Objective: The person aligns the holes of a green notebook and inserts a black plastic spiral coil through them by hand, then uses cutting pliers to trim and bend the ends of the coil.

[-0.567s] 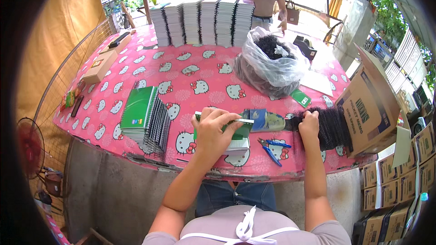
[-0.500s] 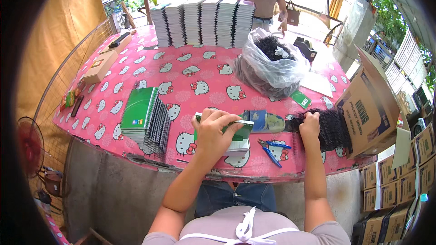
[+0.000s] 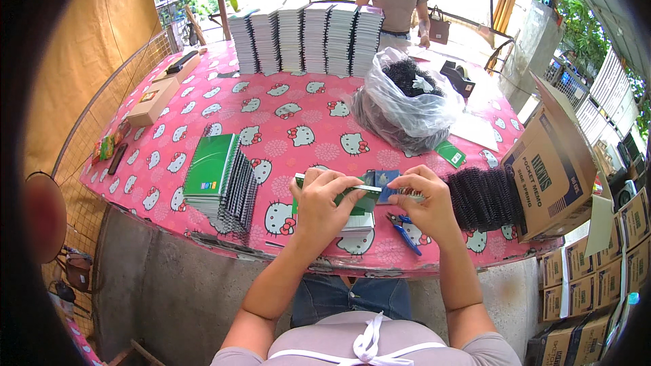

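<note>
My left hand [image 3: 320, 198] grips a small green-covered notebook [image 3: 369, 190], tilted with its page edge upward. My right hand [image 3: 428, 202] is closed in a pinch at the notebook's right end; a thin black spiral coil [image 3: 411, 193] shows partly between the fingers. Beneath the left hand lies a block of white pages [image 3: 359, 224]. Blue-handled cutting pliers [image 3: 407, 236] rest on the table just below my right hand. A blue patterned item [image 3: 385, 179] lies behind the hands, partly covered. To the right is a heap of black spiral coils [image 3: 480, 198].
Spiral-bound green notebooks [image 3: 211, 163] stand stacked at left. Tall notebook stacks [image 3: 303, 39] line the back, beside a plastic bag of coils [image 3: 407, 105]. An open carton [image 3: 549, 163] is at right, a tape dispenser [image 3: 457, 78] behind. A person [image 3: 395, 3] stands across the table.
My right hand has moved left from the coil heap to the notebook's right end, bringing a coil. The left hand still holds the notebook at nearly the same place.
</note>
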